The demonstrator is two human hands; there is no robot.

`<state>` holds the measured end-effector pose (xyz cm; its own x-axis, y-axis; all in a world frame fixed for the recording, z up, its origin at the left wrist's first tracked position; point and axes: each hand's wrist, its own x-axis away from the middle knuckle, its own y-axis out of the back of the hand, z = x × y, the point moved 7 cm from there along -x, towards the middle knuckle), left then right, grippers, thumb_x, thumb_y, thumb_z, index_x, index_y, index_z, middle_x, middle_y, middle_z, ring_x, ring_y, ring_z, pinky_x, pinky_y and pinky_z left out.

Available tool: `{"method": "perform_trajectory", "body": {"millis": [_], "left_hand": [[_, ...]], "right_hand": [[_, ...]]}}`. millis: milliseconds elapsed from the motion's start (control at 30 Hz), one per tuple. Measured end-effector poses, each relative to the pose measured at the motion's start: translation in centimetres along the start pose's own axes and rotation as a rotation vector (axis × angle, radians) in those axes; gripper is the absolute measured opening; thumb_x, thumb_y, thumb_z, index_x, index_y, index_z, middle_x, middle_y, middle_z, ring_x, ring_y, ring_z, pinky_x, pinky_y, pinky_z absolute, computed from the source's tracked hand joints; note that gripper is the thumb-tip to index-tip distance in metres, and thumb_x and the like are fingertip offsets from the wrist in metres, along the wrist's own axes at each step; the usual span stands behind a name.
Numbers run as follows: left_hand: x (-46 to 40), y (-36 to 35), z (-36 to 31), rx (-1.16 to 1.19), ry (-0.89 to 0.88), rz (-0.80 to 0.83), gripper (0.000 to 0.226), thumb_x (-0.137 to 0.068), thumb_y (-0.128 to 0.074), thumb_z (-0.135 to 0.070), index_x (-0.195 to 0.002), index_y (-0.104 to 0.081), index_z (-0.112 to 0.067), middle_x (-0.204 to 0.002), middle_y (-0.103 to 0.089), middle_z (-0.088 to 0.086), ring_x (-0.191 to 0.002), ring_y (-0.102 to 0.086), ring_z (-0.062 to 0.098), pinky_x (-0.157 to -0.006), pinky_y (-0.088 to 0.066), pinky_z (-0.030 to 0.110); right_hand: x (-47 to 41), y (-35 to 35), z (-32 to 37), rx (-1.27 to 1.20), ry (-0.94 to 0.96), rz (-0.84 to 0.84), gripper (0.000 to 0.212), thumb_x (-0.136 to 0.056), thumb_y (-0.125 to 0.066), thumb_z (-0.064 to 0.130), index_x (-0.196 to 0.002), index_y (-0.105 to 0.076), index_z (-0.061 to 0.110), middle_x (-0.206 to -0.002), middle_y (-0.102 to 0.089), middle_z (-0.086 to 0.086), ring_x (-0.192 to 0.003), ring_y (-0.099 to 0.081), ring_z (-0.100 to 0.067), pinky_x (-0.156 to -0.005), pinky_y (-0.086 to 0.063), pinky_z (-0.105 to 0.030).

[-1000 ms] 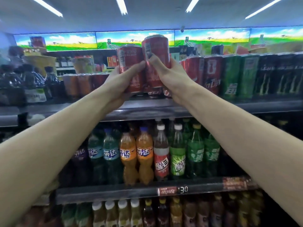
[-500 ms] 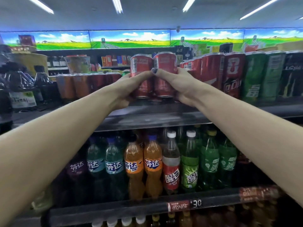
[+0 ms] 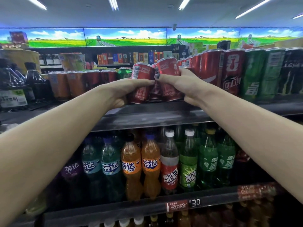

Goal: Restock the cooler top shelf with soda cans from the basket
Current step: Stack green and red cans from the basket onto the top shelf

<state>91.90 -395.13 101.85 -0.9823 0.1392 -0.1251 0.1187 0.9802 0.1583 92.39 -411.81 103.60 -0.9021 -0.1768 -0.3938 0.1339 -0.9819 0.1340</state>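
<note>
Both forearms reach up and forward to the top shelf (image 3: 147,114). The left hand (image 3: 124,90) has its grip clamped round a red can (image 3: 141,82), thumb across the front; the right hand (image 3: 182,84) is clamped likewise on a second red can (image 3: 168,74), which tilts left. The 2 cans touch, bases at the shelf's front edge. Just right stand tall red cans (image 3: 211,69), then green cans (image 3: 254,74). Below, a row of soda bottles (image 3: 150,167) fills the lower shelf.
</note>
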Motion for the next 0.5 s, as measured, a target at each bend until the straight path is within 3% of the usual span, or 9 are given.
{"method": "perform_trajectory", "body": {"millis": [167,300,367,433,500], "left_hand": [[0.0,0.0,-0.1,-0.019,0.008,-0.025,0.019,-0.092,-0.076,-0.022,-0.106,-0.07,-0.011,-0.08,-0.081,0.001,-0.066,-0.077,0.011,-0.056,-0.06,0.022],[0.0,0.0,-0.1,-0.031,-0.009,-0.035,0.022,-0.091,-0.077,-0.02,-0.11,-0.071,-0.011,-0.087,-0.081,0.002,-0.069,-0.077,0.012,-0.059,-0.062,0.025],[-0.1,0.2,-0.4,-0.043,-0.052,-0.039,0.037,-0.088,-0.08,-0.018,-0.121,-0.068,-0.011,-0.099,-0.081,0.006,-0.077,-0.078,0.016,-0.064,-0.064,0.03],[-0.2,0.3,-0.5,-0.049,-0.082,-0.044,0.058,-0.082,-0.086,-0.017,-0.134,-0.061,-0.011,-0.108,-0.08,0.01,-0.087,-0.079,0.023,-0.066,-0.063,0.033],[0.0,0.4,-0.6,-0.064,-0.101,-0.045,0.064,-0.08,-0.087,-0.017,-0.137,-0.058,-0.012,-0.109,-0.08,0.011,-0.092,-0.079,0.024,-0.068,-0.063,0.034]], "right_hand": [[0.4,0.7,0.0,0.086,0.008,-0.067,0.035,-0.075,-0.091,0.02,-0.103,-0.072,0.009,-0.1,-0.079,-0.012,-0.092,-0.078,-0.028,-0.089,-0.062,-0.046],[1.0,1.2,0.2,0.248,0.031,-0.117,0.038,-0.069,-0.093,0.029,-0.097,-0.073,0.013,-0.095,-0.079,-0.007,-0.091,-0.077,-0.024,-0.09,-0.061,-0.046],[1.6,1.5,0.6,0.339,0.045,-0.17,0.035,-0.072,-0.09,0.035,-0.095,-0.071,0.017,-0.096,-0.078,-0.006,-0.093,-0.075,-0.024,-0.09,-0.06,-0.043],[2.2,1.8,1.0,0.462,0.054,-0.23,0.058,-0.071,-0.087,0.049,-0.113,-0.064,0.016,-0.104,-0.073,-0.003,-0.098,-0.071,-0.023,-0.089,-0.059,-0.04],[2.8,2.0,1.3,0.557,0.056,-0.261,0.086,-0.075,-0.083,0.054,-0.14,-0.044,0.014,-0.119,-0.067,-0.003,-0.109,-0.065,-0.024,-0.093,-0.056,-0.041]]}}
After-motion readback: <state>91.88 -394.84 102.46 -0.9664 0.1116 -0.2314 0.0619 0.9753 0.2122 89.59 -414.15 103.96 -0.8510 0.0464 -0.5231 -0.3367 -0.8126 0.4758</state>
